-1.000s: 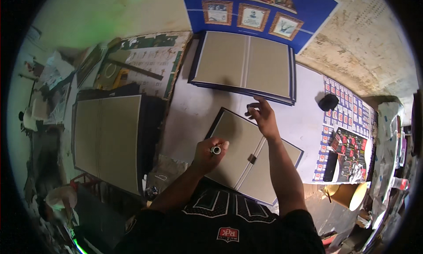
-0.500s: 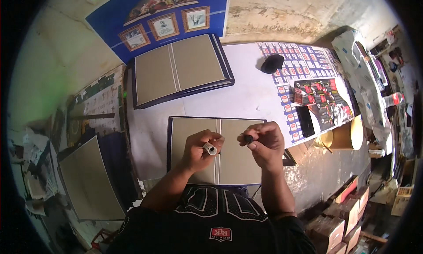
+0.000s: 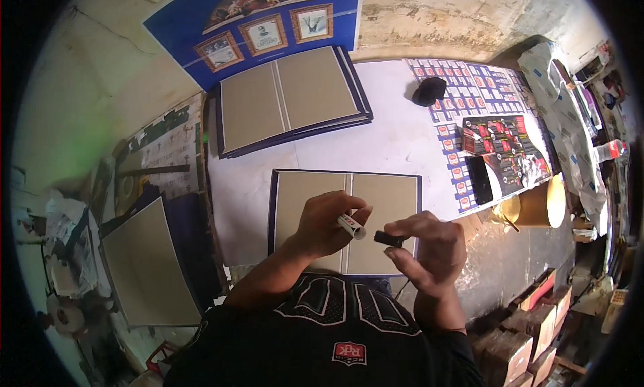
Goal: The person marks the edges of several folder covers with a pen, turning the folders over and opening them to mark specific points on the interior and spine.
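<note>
Over an open cover of grey-brown board with dark blue edging (image 3: pixel 305 206), both of my hands are raised close together. My left hand (image 3: pixel 322 220) is closed round a white marker (image 3: pixel 351 226), its pale blunt end pointing toward my right. Between thumb and fingertips, my right hand (image 3: pixel 435 253) pinches a short black cap (image 3: pixel 388 239). A small gap separates the cap from the marker. The marker's other end is hidden in my left hand.
Behind lies a stack of similar covers (image 3: pixel 288 98) on the white tabletop (image 3: pixel 392 135). Toward the right are a crumpled black thing (image 3: pixel 429 91), a dark phone (image 3: pixel 479 179) and printed sheets (image 3: pixel 506 145). Another board (image 3: pixel 151 269) leans at left; cardboard boxes (image 3: pixel 510 350) stand lower right.
My right hand has come down toward my body with the black cap, which now shows side-on. My left hand has shifted right with the marker, so the two are closer. The view has shifted slightly.
</note>
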The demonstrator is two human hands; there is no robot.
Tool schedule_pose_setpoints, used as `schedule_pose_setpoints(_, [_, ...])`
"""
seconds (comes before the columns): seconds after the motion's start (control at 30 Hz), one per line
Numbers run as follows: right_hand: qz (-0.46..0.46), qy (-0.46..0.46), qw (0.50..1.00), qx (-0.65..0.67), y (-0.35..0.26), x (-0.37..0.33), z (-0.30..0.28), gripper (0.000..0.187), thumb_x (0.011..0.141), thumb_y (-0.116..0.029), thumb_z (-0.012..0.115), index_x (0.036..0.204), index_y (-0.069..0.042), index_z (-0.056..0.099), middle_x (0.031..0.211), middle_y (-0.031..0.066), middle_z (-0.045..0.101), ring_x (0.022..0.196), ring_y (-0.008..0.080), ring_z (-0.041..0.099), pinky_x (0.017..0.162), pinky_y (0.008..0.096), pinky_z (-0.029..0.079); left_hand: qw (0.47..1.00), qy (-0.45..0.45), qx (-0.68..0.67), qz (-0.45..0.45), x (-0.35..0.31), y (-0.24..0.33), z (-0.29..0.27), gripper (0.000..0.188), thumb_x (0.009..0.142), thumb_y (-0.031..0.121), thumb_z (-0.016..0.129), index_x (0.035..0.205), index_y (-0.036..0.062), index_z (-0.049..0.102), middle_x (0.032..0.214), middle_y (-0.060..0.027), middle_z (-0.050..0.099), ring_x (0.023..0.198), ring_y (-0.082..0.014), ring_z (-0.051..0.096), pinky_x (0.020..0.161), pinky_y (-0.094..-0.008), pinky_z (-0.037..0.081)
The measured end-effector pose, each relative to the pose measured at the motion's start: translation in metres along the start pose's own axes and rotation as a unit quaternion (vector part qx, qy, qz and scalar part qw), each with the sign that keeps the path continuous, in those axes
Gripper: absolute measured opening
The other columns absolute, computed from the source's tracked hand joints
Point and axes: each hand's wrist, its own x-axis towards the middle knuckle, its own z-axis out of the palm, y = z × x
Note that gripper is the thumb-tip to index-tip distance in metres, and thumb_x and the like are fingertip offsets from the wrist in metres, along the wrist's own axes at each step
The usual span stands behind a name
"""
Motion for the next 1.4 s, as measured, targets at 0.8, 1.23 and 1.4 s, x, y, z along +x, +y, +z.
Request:
schedule_pose_setpoints(0.8, [-0.005, 0.084, 0.965, -0.25, 0.033, 0.006, 0.011, 0.038, 0.081, 0.002, 0.069, 0.114, 0.004, 0.052, 0.107, 0.0195, 0.067, 0.085, 0.0229, 0.068, 0.077, 0.0315, 0.054, 0.918, -0.282, -0.132, -0.246, 0.009, 0.033, -0.013, 0.024, 0.102, 0.025, 0.041, 0.116, 0.0054, 0.045, 0.067, -0.0143, 0.057, 0.062, -0.0319, 0.062, 0.059, -0.0407, 0.043])
schedule_pose_setpoints(1.23, [0.004, 0.075, 0.974, -0.214, 0.033, 0.005, 0.018, 0.038, 0.095, -0.007, 0.051, 0.129, 0.007, 0.043, 0.117, 0.0252, 0.06, 0.095, 0.0303, 0.065, 0.083, 0.0378, 0.052, 0.92, -0.238, -0.204, -0.234, 0.018, 0.049, -0.01, 0.032, 0.103, 0.025, 0.039, 0.122, -0.0006, 0.043, 0.074, -0.0133, 0.059, 0.066, -0.0253, 0.062, 0.062, -0.0374, 0.044])
schedule_pose_setpoints(1.4, [0.019, 0.131, 0.985, -0.106, 0.036, 0.007, 0.025, 0.037, 0.09, -0.001, 0.055, 0.126, 0.006, 0.05, 0.124, 0.0229, 0.057, 0.112, 0.0305, 0.06, 0.093, 0.0378, 0.047, 0.923, -0.235, -0.186, -0.239, 0.017, 0.047, -0.012, 0.03, 0.103, 0.026, 0.04, 0.116, -0.001, 0.047, 0.073, -0.0148, 0.059, 0.066, -0.0254, 0.063, 0.062, -0.0381, 0.045])
